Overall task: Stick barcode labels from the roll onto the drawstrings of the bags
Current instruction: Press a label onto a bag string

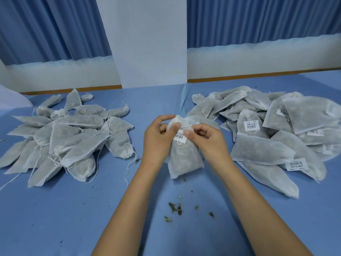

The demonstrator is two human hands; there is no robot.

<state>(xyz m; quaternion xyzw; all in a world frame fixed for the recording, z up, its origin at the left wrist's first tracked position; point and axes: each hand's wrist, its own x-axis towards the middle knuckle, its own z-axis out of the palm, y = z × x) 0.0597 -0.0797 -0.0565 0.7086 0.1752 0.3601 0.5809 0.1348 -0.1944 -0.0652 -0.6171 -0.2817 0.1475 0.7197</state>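
A white mesh bag (184,159) filled with dried herbs lies in the middle of the blue table, neck pointing away from me. My left hand (158,137) pinches its gathered neck. A white barcode label (180,138) sits at the neck by the drawstring, and my right hand (204,139) presses its right edge with thumb and forefinger. Behind my hands lies another labelled bag (201,121), partly hidden. The label roll is not in view.
A pile of unlabelled bags (64,137) with loose drawstrings lies at the left. A pile of bags with barcode labels (276,130) lies at the right. Crumbs of dried leaf (175,209) dot the blue table (73,218). Blue curtains and a white pillar stand behind.
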